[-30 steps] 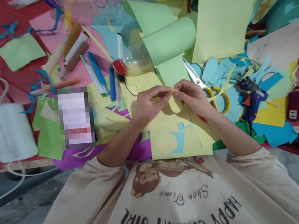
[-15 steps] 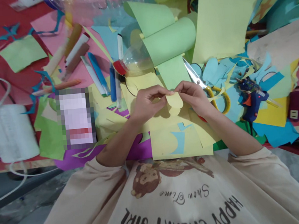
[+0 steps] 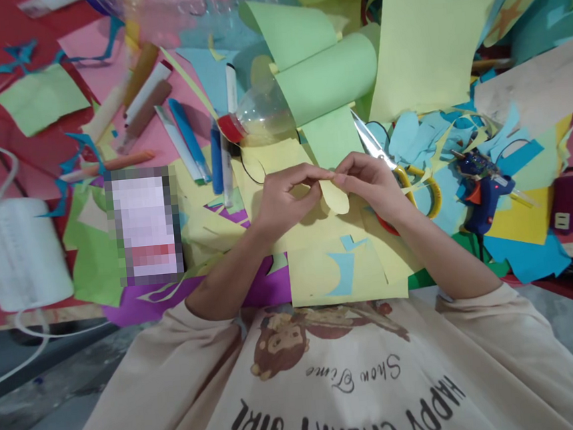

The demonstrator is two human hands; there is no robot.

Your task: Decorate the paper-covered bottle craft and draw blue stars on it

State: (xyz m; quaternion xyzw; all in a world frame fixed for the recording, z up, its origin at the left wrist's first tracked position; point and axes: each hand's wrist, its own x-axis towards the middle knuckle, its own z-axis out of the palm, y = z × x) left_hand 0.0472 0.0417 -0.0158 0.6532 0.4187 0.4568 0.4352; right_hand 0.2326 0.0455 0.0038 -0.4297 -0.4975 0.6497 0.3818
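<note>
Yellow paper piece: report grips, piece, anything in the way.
Left grip, right grip: both pinching yellow paper piece. Piece's rounded end free. Scissors partly hidden by right forearm.

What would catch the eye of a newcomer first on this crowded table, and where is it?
Probably the left hand and right hand, meeting near the centre to pinch a small yellow paper piece. Just beyond them, a clear bottle with a red cap lies sideways, partly hidden by curled green paper. Yellow-handled scissors lie beside the right hand, with a blue glue gun farther right.
</note>
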